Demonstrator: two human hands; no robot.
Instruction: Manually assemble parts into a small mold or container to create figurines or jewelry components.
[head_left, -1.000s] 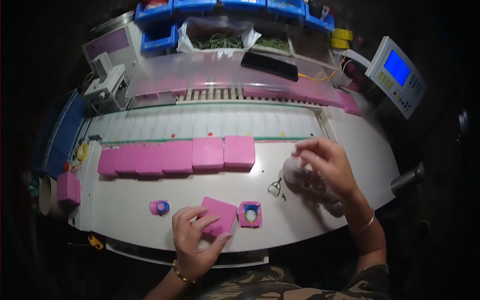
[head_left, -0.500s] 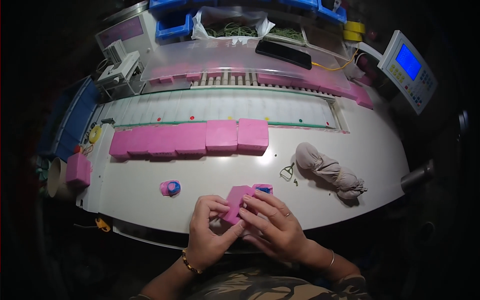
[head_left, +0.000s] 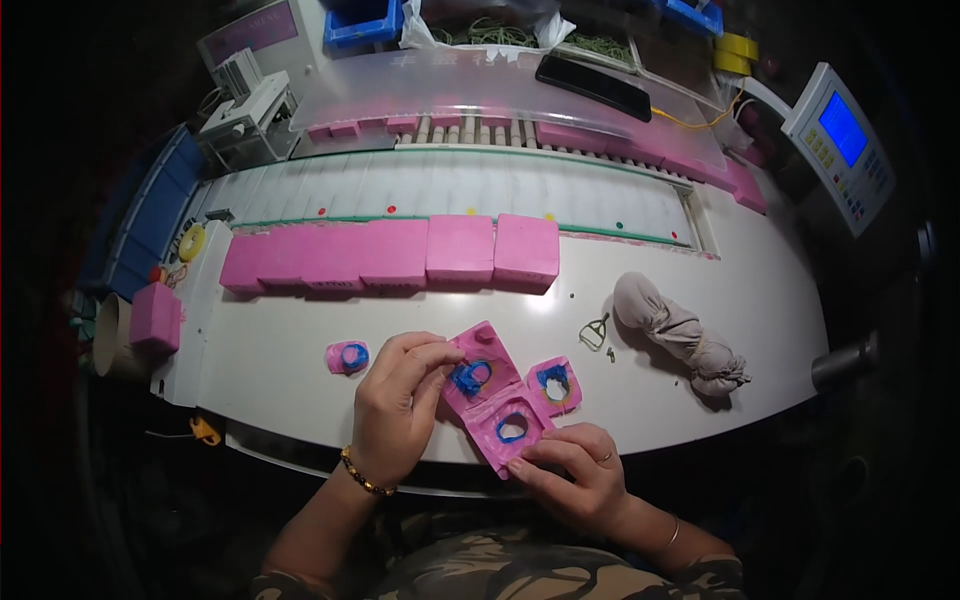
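Between my hands a pink rubber mold [head_left: 484, 405] lies open in two joined halves. Its upper half holds a blue wax ring [head_left: 474, 377]; in the lower half, blue wax rims a round opening [head_left: 512, 428]. My left hand [head_left: 402, 392] is closed, its fingertips on the upper half's left edge beside the ring. With thumb and fingers my right hand [head_left: 580, 478] grips the lower half's near corner. Touching the mold on the right is a smaller pink mold piece [head_left: 566, 401] with blue around its hole. Farther left lies another pink piece with a blue ring [head_left: 349, 357].
Pink blocks [head_left: 393, 255] stand in a row behind my hands, before a white slatted strip [head_left: 440, 190]. At right lie a tied grey cloth bundle [head_left: 665, 325] and a small green wax piece [head_left: 594, 332]. A control panel [head_left: 838, 145] stands far right; a phone [head_left: 594, 86] lies at the back.
The pink mold, folded together between both hands before, has come open, showing blue wax inside. My hands have spread apart. The whole view has shifted slightly.
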